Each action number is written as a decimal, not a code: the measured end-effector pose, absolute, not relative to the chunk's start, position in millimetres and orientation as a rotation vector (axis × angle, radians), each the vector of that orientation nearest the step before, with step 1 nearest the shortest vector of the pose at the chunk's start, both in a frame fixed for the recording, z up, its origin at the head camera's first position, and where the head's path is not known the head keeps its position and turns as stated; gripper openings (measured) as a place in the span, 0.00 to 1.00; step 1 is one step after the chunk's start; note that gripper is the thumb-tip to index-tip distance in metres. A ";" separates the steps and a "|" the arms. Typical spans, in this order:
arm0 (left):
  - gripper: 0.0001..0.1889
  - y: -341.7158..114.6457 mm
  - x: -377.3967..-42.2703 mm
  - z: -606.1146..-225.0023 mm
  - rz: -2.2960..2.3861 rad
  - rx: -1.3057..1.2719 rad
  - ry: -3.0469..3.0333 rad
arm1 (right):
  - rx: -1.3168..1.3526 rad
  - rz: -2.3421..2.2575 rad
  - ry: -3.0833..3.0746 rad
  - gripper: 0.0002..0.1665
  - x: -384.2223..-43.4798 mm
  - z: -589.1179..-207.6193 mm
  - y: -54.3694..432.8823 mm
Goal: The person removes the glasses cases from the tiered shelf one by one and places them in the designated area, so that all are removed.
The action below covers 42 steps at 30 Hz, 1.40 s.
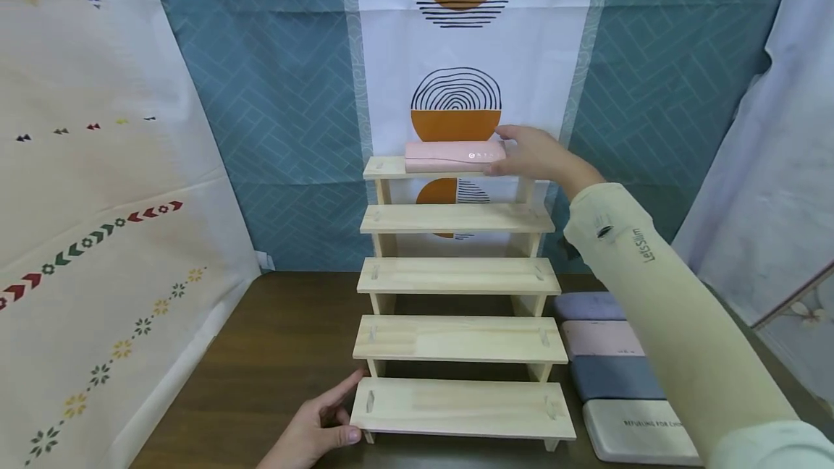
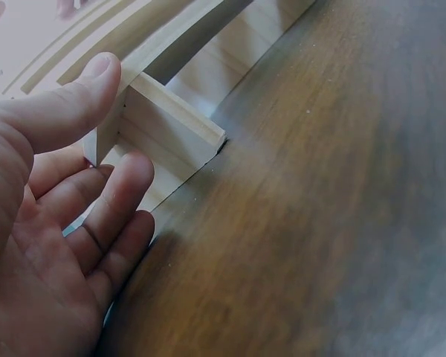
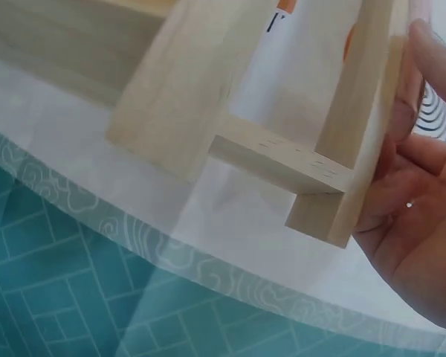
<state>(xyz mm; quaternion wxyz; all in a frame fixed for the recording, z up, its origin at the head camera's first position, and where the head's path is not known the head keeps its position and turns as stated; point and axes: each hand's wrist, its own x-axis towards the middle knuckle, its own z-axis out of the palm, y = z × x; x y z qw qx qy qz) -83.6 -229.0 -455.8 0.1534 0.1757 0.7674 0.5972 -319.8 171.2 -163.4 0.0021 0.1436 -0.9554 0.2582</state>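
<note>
A pale wooden stepped rack (image 1: 459, 276) stands on the brown table, with several plank steps rising toward the back. On its top step, slightly right of the step's left end, lies a long pink glasses case (image 1: 449, 156) with small lettering. My right hand (image 1: 537, 158) grips the right end of that case, fingers behind and thumb in front. In the right wrist view, the right hand (image 3: 424, 201) is close beside the top plank's end. Down at the front, my left hand (image 1: 319, 418) holds the left end of the lowest step (image 1: 462, 407) between thumb and fingers.
Right of the rack lie a purple case (image 1: 588, 306), a pink case (image 1: 602, 339), a blue case (image 1: 615, 376) and a silver-grey case (image 1: 638, 431), in a row under my right forearm. Patterned cloth (image 1: 287, 93) hangs behind, and white cloth (image 1: 98, 187) borders the left.
</note>
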 end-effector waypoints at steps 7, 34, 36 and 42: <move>0.44 -226.4 -83.2 -453.5 1.683 0.474 2.231 | 0.466 0.803 -3.010 0.41 -324.3 -165.6 169.1; 0.43 -223.9 -81.0 -454.9 1.676 0.498 2.263 | 0.186 2.379 -1.997 0.36 -285.6 -171.4 189.6; 0.42 -224.0 -80.4 -454.1 1.684 0.505 2.265 | 0.189 2.404 -1.961 0.36 -281.3 -168.1 191.6; 0.41 -224.3 -79.3 -451.6 1.702 0.492 2.251 | 0.244 2.436 -1.878 0.33 -272.8 -164.2 202.3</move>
